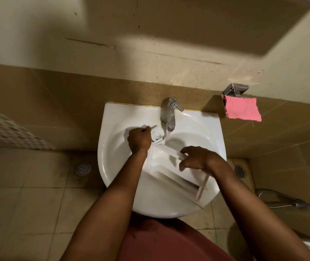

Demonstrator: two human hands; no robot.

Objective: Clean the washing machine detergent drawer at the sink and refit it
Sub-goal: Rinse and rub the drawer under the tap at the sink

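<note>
One drawer [171,173] diagonal across sink [111,166], far-left to near-right

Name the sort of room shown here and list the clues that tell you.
Probably a bathroom: a white ceramic basin with a chrome lever tap, and a round metal floor drain in the beige tiles.

Person at the sink is wearing some dull brick-red garment [169,242]. It's plain fabric, and I can't tell if it's a top or shorts. Both forearms are bare all the way down to the left hand [139,139] and right hand [197,159].
</note>
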